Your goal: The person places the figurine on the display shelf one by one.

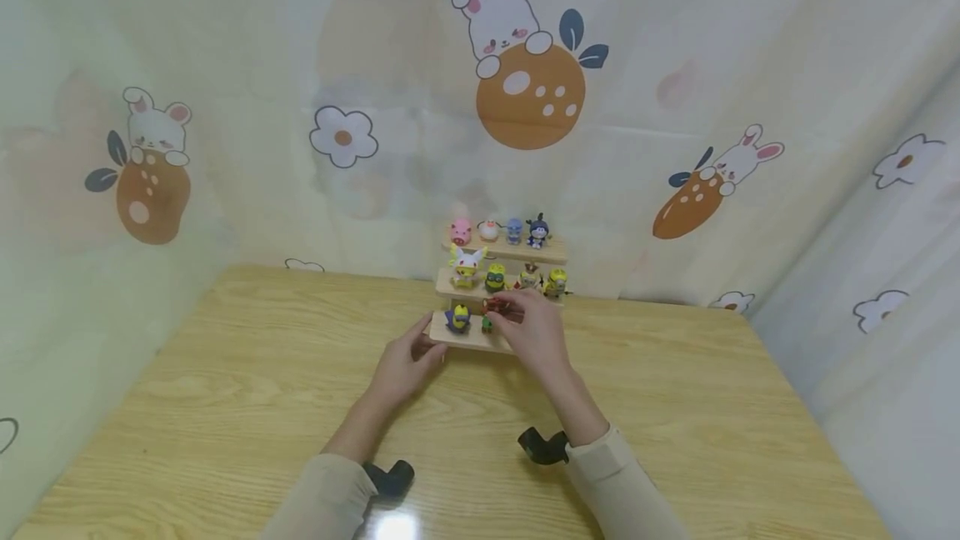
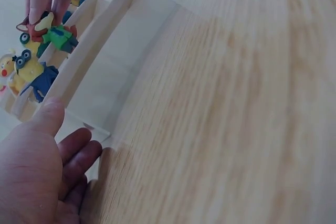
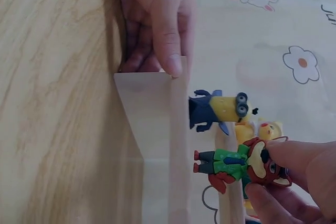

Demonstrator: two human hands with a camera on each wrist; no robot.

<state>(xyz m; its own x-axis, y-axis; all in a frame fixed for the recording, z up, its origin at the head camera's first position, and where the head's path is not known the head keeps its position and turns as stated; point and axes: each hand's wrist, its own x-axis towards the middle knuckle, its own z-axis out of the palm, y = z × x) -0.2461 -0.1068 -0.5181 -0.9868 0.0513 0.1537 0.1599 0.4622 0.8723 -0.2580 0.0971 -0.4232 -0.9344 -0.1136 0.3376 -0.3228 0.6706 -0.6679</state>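
Note:
My right hand (image 1: 536, 332) pinches a fox figurine (image 3: 231, 161) by its head between thumb and fingers. The fox wears a green shirt and stands upright, its feet close over the lowest step of a wooden tiered display stand (image 1: 474, 342). To its left on that step is a Minion figurine (image 1: 458, 320) in dark blue with a cape. My left hand (image 1: 403, 367) holds the left end of the same step, thumb on the board's top edge and fingers curled below at the side panel (image 3: 144, 103).
Several figurines line the middle step, among them a yellow one with a white eared hood (image 1: 465, 265). On the top step are a pink pig (image 1: 461, 232), a white round figure (image 1: 489, 230) and others. A patterned curtain (image 1: 405, 215) hangs behind the wooden table (image 1: 300, 340).

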